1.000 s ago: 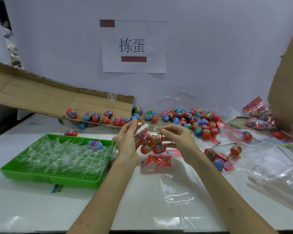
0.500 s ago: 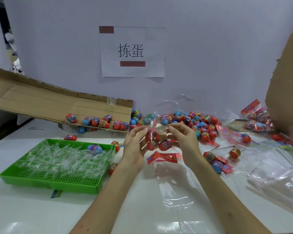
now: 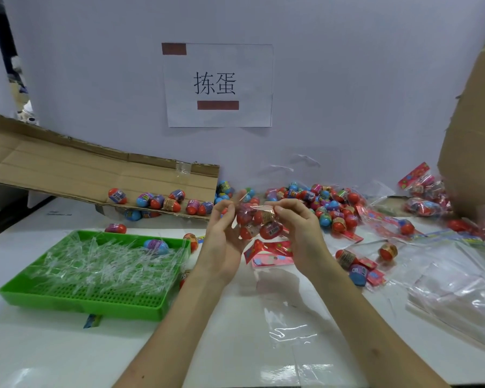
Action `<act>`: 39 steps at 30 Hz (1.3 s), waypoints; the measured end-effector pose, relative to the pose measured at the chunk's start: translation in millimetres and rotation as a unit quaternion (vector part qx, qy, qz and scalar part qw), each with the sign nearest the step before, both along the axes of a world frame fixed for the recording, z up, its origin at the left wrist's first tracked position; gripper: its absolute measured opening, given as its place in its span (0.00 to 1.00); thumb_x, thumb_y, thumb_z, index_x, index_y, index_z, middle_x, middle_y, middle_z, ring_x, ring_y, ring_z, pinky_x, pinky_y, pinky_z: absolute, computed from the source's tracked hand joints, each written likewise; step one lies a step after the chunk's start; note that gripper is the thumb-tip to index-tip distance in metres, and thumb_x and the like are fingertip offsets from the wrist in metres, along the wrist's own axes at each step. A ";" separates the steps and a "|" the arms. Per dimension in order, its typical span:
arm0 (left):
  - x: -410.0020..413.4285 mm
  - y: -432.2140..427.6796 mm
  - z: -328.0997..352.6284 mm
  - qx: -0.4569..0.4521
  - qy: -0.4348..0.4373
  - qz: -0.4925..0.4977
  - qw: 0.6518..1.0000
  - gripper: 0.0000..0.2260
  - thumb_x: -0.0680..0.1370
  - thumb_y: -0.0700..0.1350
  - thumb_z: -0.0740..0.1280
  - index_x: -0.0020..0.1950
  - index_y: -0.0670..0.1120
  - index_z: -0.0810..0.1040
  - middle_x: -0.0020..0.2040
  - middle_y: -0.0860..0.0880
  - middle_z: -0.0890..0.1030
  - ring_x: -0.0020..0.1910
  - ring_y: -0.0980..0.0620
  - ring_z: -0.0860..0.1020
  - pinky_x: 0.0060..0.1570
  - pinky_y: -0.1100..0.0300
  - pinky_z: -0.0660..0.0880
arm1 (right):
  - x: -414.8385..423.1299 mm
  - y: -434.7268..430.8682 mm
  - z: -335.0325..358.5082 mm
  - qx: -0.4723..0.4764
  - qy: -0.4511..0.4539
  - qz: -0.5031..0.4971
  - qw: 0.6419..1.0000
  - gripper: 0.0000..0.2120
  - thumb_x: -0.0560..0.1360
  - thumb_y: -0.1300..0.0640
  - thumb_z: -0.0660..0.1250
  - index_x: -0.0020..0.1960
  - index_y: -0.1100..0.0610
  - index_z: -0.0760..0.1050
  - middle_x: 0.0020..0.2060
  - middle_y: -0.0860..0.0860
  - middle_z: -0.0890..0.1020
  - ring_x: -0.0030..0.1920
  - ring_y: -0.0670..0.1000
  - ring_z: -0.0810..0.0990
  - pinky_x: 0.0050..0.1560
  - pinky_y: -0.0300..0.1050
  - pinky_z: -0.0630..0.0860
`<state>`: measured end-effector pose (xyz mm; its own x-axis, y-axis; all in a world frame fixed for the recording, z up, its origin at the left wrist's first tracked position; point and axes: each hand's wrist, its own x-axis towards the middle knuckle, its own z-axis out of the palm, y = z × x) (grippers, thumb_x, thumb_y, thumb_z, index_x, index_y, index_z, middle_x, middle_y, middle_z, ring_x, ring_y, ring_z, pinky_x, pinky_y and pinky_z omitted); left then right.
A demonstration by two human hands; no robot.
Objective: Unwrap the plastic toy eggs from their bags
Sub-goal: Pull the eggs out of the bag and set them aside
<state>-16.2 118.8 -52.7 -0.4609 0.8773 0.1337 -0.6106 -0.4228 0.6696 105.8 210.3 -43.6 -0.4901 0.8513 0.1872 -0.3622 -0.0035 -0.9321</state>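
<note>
Hands sit closer than a second ago: your left hand point(image 3: 221, 239) and right hand point(image 3: 300, 228) both pinch the clear bag point(image 3: 259, 213), mid-frame above the table point(image 3: 67, 345). Eggs point(image 3: 270, 229) remain inside, so the opening is likely only starting.

We see a green tray point(image 3: 81, 309) with a dotted grid floor on the white tabletop point(image 3: 67, 354). The loose eggs point(image 3: 328, 208) are red and blue with multicoloured labels; the clear bag point(image 3: 259, 219) shows red ones. The cardboard point(image 3: 67, 169) is brown, the sign point(image 3: 219, 85) white with black characters and dark red bars.
</note>
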 end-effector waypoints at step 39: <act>10.1 -9.5 4.5 0.026 0.026 -0.120 0.992 0.08 0.80 0.45 0.60 0.42 0.48 0.75 0.69 0.38 0.79 0.67 0.40 0.79 0.68 0.42 0.73 | 7.2 -0.9 4.0 -0.057 0.059 0.086 0.993 0.26 0.80 0.69 0.54 0.31 0.52 0.78 0.43 0.50 0.85 0.52 0.53 0.80 0.48 0.48 0.79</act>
